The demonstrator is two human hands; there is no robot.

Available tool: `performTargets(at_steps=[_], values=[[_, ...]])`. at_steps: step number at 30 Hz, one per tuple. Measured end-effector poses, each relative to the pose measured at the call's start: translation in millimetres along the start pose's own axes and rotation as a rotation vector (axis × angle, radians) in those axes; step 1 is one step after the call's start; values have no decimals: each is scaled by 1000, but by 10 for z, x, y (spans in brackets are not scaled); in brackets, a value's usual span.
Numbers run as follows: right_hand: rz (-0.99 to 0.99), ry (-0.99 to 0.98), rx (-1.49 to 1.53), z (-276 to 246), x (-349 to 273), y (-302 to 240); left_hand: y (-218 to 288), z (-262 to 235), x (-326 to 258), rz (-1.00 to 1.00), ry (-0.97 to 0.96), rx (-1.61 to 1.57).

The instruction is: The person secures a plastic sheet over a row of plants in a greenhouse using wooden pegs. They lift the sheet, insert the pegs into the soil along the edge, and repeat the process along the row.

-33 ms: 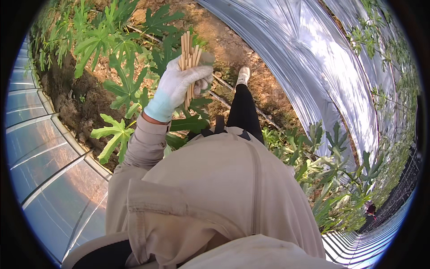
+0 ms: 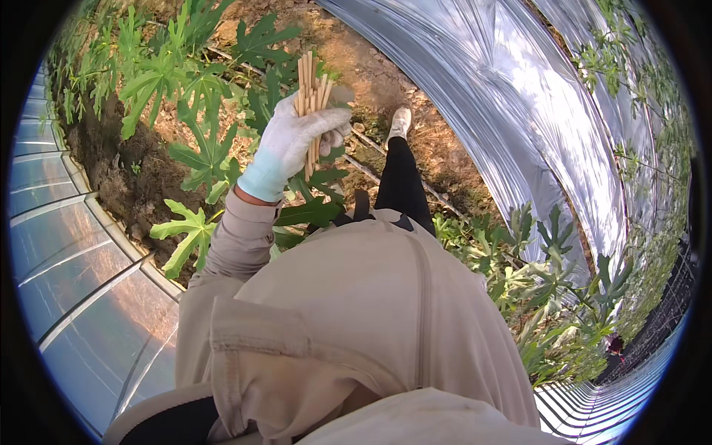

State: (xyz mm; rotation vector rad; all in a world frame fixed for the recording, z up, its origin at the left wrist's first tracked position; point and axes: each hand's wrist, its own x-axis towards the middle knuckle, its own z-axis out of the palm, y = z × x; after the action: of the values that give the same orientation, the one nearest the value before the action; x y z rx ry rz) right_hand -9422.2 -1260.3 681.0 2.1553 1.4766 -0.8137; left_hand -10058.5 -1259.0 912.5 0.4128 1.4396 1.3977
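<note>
In the upper middle of the head view, above the person's chest, the left hand [image 2: 293, 144] is raised in a white work glove with a pale blue cuff. Fingers [image 2: 326, 122] are curled fully closed around a bundle of thin sticks [image 2: 310, 93], tan and straight, roughly a dozen; exact count cannot be told.

Stick axis: near upright in the picture, leaning slightly, running away from the body. The longer free ends stand above the fist; shorter ends poke out below it, over the leaves. The grip falls about mid-length, fingers wrapped across the sticks at a right angle to their axis.

Right hand: not seen anywhere in this view. Whether it is open, closed or holding anything cannot be told. The left is therefore the only hand at the bundle.

Surroundings, same view: the beige jacket [image 2: 356, 319] fills the lower centre, with the left sleeve rising to the glove. A black-trousered leg ends in a white shoe [image 2: 399, 122] on bare brown soil [image 2: 356, 59], just right of the bundle. Plants with deeply lobed leaves [image 2: 204, 152] stand left of and beneath the hand, and another row [image 2: 549, 274] lies to the right. Silvery plastic sheeting [image 2: 504, 96] arcs along the upper right; clear greenhouse panels [image 2: 67, 252] border the left.
</note>
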Motion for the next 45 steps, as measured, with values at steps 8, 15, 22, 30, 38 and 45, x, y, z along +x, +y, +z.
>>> performTargets(at_steps=[8,15,22,30,38,45], values=[[-88,-186,-33,-818,1317,-2089,590,326,1568,13,161,-78],[-265,-81,268,-1738,1552,-3603,947,393,2370,-64,230,-59],[117,-323,339,-1531,1278,-3569,1134,331,3078,-86,68,84],[400,-171,344,-1264,368,-3372,1399,683,3643,-147,-231,214],[375,-93,393,-807,-3,-3635,1513,806,3719,-132,-466,295],[435,-172,681,-553,-52,-3700,1487,711,3619,-151,-531,316]])
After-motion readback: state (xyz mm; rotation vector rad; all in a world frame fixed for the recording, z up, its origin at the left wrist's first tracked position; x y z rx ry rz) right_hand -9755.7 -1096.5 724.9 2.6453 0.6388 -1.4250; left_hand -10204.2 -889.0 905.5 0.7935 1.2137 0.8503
